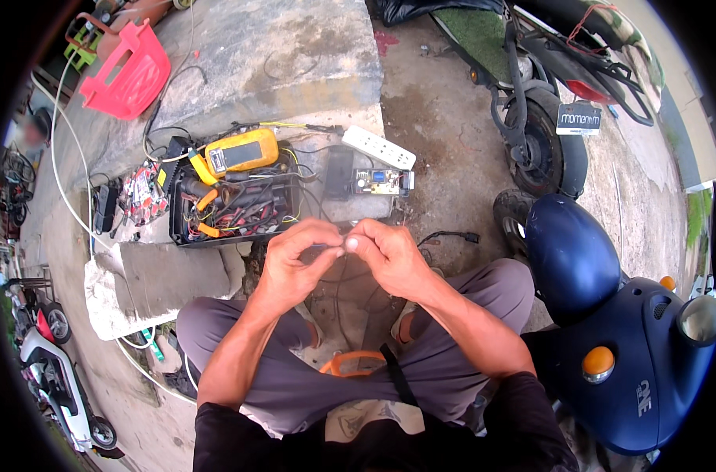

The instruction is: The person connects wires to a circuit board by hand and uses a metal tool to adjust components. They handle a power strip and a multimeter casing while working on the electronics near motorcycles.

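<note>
My left hand (293, 258) and my right hand (391, 256) meet in front of my knees, thumbs and fingertips pinched together. What lies between the fingertips is too small to make out; thin dark cables (340, 303) hang below them. Beyond my left hand stands a black toolbox (177, 224) filled with pliers, screwdrivers and cables. On top of it rests a yellow multimeter (244, 153). Past my fingertips, an open circuit board (380, 182) sits on a concrete ledge, with a white power strip (379, 148) just behind it.
To my right stands a dark blue scooter (574, 252), close to my knee; another two-wheeler's rear wheel (537, 145) is beyond it. A red plastic basket (130, 75) is at the far left. A white cable (63, 189) runs along the left, and a black connector lead (452, 235) lies near my right hand.
</note>
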`<state>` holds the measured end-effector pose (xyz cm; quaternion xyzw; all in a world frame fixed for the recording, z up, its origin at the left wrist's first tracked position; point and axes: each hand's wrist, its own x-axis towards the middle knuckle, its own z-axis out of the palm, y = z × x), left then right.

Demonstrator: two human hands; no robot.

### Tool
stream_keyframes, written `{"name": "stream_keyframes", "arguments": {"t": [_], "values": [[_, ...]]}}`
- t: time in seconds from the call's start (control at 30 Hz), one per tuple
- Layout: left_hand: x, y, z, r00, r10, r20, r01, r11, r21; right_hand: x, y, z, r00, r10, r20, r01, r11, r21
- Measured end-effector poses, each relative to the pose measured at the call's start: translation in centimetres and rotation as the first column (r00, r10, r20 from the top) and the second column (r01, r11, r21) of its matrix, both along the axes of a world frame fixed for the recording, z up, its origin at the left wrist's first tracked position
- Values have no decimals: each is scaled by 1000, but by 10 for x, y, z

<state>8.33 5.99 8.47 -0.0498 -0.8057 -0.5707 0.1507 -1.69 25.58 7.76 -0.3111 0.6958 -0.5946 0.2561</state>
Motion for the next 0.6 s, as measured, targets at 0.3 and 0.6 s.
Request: {"name": "stream_keyframes", "arguments": {"t": [0.3,0.6], "values": [[-1,-4,14,959,79,273,-94,995,42,-8,5,9,977,-31,-211,26,999,-28],[4,0,-1,962,48,268,-105,974,202,-3,8,11,797,-8,-604,36,999,35]]}}
